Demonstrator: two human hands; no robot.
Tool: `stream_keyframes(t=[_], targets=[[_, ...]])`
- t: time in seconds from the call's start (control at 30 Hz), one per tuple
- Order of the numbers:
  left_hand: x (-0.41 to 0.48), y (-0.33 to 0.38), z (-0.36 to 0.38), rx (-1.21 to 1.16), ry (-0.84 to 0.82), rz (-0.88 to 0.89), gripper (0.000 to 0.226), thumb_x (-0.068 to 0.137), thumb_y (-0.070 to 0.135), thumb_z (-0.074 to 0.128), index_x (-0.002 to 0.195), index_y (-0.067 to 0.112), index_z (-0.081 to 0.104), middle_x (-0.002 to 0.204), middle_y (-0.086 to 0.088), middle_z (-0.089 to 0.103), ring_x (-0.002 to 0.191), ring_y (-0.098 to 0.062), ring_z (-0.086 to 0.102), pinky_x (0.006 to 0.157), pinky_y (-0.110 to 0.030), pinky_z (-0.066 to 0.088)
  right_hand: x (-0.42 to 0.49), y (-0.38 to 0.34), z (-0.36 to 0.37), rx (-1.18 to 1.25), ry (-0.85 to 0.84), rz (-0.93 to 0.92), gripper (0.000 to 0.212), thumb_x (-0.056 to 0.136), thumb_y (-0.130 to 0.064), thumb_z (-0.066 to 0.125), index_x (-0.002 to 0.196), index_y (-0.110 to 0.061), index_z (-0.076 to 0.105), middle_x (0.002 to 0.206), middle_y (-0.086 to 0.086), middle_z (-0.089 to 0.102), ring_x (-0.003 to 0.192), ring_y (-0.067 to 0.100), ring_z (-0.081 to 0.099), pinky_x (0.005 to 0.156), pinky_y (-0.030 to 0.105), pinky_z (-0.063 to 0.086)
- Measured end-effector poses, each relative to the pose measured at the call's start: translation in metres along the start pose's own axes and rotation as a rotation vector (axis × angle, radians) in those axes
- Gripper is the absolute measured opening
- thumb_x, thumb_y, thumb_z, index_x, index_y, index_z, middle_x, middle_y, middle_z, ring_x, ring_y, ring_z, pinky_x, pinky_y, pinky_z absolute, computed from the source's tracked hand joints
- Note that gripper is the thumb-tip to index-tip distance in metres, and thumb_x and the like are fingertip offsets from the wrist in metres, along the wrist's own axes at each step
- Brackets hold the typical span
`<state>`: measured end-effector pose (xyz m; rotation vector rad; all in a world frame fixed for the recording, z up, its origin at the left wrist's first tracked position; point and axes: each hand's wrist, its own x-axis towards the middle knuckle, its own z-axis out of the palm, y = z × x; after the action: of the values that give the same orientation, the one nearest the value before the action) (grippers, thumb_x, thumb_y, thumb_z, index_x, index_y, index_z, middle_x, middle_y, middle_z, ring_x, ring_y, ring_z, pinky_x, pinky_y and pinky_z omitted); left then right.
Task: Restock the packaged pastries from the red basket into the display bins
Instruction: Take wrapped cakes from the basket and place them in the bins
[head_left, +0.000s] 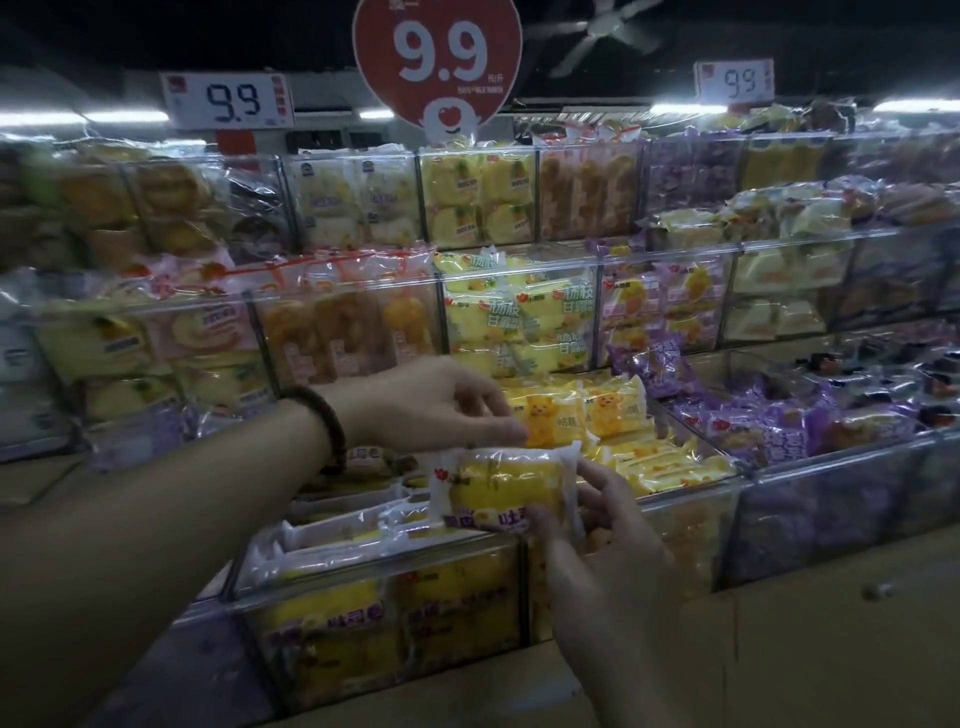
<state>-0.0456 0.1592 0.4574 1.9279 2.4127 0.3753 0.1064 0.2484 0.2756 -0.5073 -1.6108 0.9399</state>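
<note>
The person stood before tiers of clear display bins (737, 475), each packed with wrapped pastries. The right hand (602, 519), reaching up from the lower right, gripped a yellow pastry packet (498, 486) by its right end, thumb across the front near the lower edge and fingers curled behind the wrapper. The packet was held flat-faced toward the camera, above the front bin (374, 582), which was stacked with matching yellow packets. The left hand (431, 405) came in from the left with a dark bead bracelet (324, 426) on its wrist. Its fingers were curled, and the thumb and fingertips met at the left edge of a bear-printed packet (550, 418) standing in the next bin back, just above the held packet. Whether they actually pinched that wrapper could not be told. More bear-printed packets stood beside it, with flatter yellow ones lying in front of them. Purple packets (763, 428) filled the bin to the right. Above the shelves hung a round red price sign (436, 57) and a white price card (228, 98), both reading 9.9.
</note>
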Motion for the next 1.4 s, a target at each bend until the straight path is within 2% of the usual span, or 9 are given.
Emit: stream_keyframes(t=[0.17,0.3,0.4,0.5,0.7,0.93,1.2,1.33,1.4], targets=[[-0.041,-0.033,0.005,0.119,-0.002,0.023,0.035,0.085,0.054,0.082,0.117,0.043,0.072,0.109,0.023,0.069,0.104,0.005,0.061,0.094,-0.034,0.055,-0.007,-0.012,0.016,-0.049,-0.036,-0.05,0.056,0.081,-0.058,0.078,0.132,-0.056,0.057,0.106,-0.029,0.065,0.099,0.003,0.064,0.08,0.039,0.058],[-0.058,-0.06,-0.006,0.142,0.114,-0.089,0.022,0.089,0.05,0.079,0.105,0.036,0.074,0.106,0.018,0.07,0.102,-0.004,0.064,0.089,-0.037,0.057,-0.017,-0.019,0.03,-0.256,-0.131,-0.235,0.071,0.087,-0.06,0.07,0.152,-0.043,0.047,0.122,-0.027,0.054,0.116,0.003,0.05,0.092,0.038,0.04],[-0.056,-0.088,-0.006,0.228,0.184,-0.236,0.02,0.093,0.05,0.076,0.106,0.035,0.071,0.115,0.011,0.069,0.103,-0.01,0.063,0.075,-0.026,0.05,-0.027,-0.012,0.042,-0.334,-0.151,-0.325,0.051,0.086,-0.043,0.081,0.133,-0.045,0.062,0.122,-0.023,0.051,0.121,0.007,0.05,0.092,0.037,0.03],[-0.04,-0.11,0.003,0.259,0.24,-0.361,0.043,0.095,0.051,0.073,0.129,0.024,0.072,0.127,0.005,0.069,0.105,-0.014,0.063,0.081,-0.029,0.052,-0.032,-0.006,0.048,-0.331,-0.094,-0.396,0.038,0.079,-0.033,0.089,0.111,-0.042,0.07,0.112,-0.018,0.055,0.113,0.008,0.051,0.088,0.034,0.025],[-0.001,-0.116,0.033,0.362,0.364,-0.395,0.041,0.097,0.052,0.068,0.13,0.028,0.071,0.127,0.0,0.071,0.116,-0.027,0.064,0.094,-0.042,0.054,-0.029,0.0,0.051,-0.31,0.015,-0.502,0.023,0.075,-0.029,0.093,0.091,-0.034,0.077,0.102,-0.007,0.061,0.106,0.022,0.052,0.081,0.048,0.046],[0.029,-0.132,0.06,0.319,0.386,-0.443,0.032,0.096,0.041,0.075,0.119,0.019,0.071,0.121,-0.008,0.071,0.113,-0.031,0.066,0.093,-0.044,0.057,-0.022,0.005,0.055,-0.299,-0.04,-0.601,0.016,0.079,-0.021,0.088,0.089,-0.028,0.076,0.098,-0.004,0.058,0.1,0.021,0.052,0.077,0.045,0.053],[0.014,-0.12,0.063,0.549,0.427,-0.423,0.06,0.095,0.058,0.067,0.139,0.021,0.051,0.137,-0.011,0.051,0.13,-0.037,0.047,0.106,-0.051,0.045,-0.03,0.0,0.051,-0.31,-0.059,-0.619,0.017,0.081,-0.017,0.087,0.093,-0.022,0.077,0.093,-0.003,0.053,0.096,0.023,0.051,0.075,0.041,0.052],[-0.023,-0.089,0.053,0.455,0.449,-0.253,0.029,0.103,0.032,0.061,0.131,0.027,0.06,0.127,-0.001,0.055,0.121,-0.029,0.052,0.1,-0.048,0.05,-0.039,-0.001,0.044,-0.372,-0.201,-0.645,0.033,0.076,-0.012,0.086,0.103,-0.024,0.073,0.096,-0.004,0.056,0.095,0.022,0.056,0.081,0.038,0.054],[-0.055,-0.063,0.059,0.373,0.516,-0.091,0.016,0.102,0.028,0.06,0.118,0.029,0.065,0.116,0.005,0.061,0.109,-0.021,0.056,0.093,-0.044,0.055,-0.044,-0.002,0.039,-0.352,-0.243,-0.658,0.019,0.082,-0.014,0.078,0.097,-0.02,0.069,0.095,-0.004,0.055,0.09,0.023,0.059,0.074,0.035,0.054]])
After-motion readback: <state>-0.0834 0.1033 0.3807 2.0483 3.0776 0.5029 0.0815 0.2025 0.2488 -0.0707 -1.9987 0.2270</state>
